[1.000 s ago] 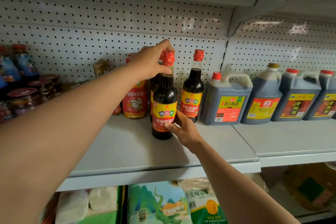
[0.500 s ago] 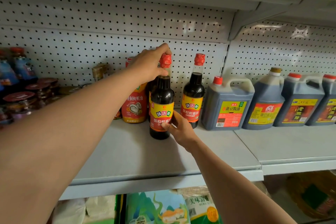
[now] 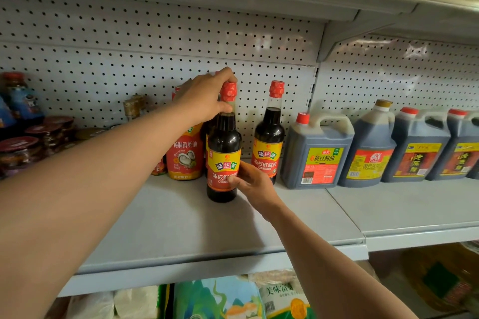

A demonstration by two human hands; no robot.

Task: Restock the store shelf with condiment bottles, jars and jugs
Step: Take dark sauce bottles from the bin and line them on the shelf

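1. On the grey shelf (image 3: 181, 228), a dark soy sauce bottle (image 3: 224, 147) with a red cap stood upright, forward of the row behind it.
2. The left hand (image 3: 204, 101) reached in over the shelf, its grip closed around the bottle's neck just under the cap.
3. The right hand (image 3: 252, 181) came from below, its grip wrapped partly round the lower label, thumb across the front and fingers at the right side.
4. A matching second bottle (image 3: 269, 134) stood just to the right and further back, near the pegboard back panel (image 3: 129, 59).
5. Behind the held bottle, an orange-labelled oyster sauce bottle (image 3: 184, 158) stood close by, partly hidden by the left forearm.
6. Four dark jugs lined the right part of the shelf; the nearest jug (image 3: 317, 153) stood just beside the second bottle.
7. Red-lidded jars (image 3: 23, 150) sat stacked at the far left.
8. Below the shelf, printed bags (image 3: 220, 300) showed on the lower level.
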